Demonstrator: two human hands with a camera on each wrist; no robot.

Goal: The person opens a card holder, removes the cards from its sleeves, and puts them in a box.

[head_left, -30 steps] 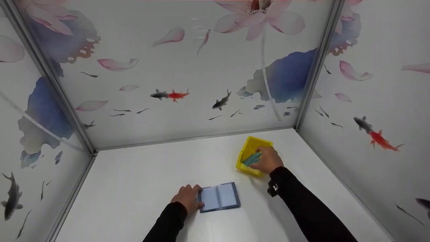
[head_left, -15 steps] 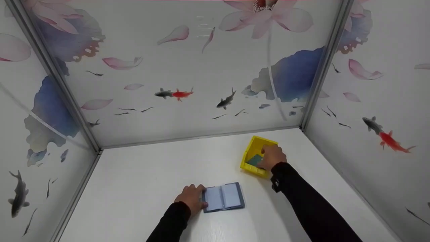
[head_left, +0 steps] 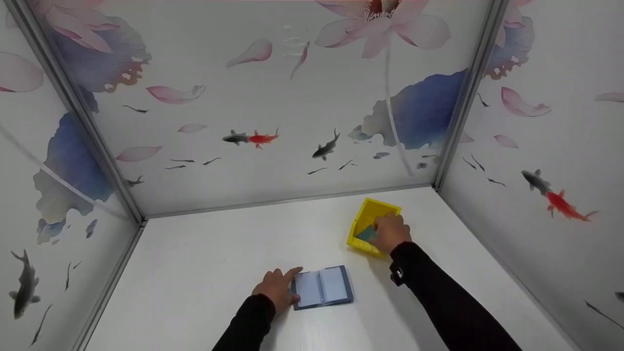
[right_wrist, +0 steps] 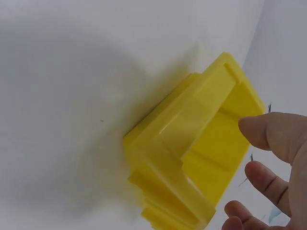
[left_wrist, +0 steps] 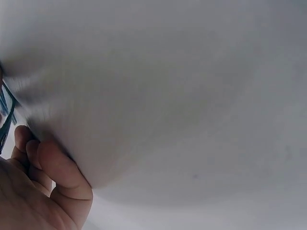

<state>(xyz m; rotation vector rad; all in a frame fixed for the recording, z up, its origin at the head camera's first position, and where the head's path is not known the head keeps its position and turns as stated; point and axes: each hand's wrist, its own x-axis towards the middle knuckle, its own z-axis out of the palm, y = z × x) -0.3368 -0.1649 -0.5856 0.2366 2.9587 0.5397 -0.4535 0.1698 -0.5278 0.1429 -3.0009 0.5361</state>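
A dark blue card holder (head_left: 324, 286) lies open on the white table (head_left: 204, 263), showing two pale pockets. My left hand (head_left: 275, 287) rests flat at its left edge, the forefinger stretched along that edge. The left wrist view shows only my left hand (left_wrist: 43, 191) and a sliver of the card holder (left_wrist: 5, 108). My right hand (head_left: 388, 232) reaches into a small yellow bin (head_left: 373, 204) at the back right, over a teal card (head_left: 365, 234). In the right wrist view the right hand (right_wrist: 283, 139) has thumb and fingers spread above the yellow bin (right_wrist: 192, 124), with nothing between them.
Printed walls with fish and lotus flowers close the table in on the left, back and right. The bin stands near the right back corner (head_left: 431, 187). Bare white tabletop stretches left of the card holder.
A second ago a teal card stood tilted up in the bin under my right hand; now it lies lower. My left forefinger has stretched out along the card holder's edge.
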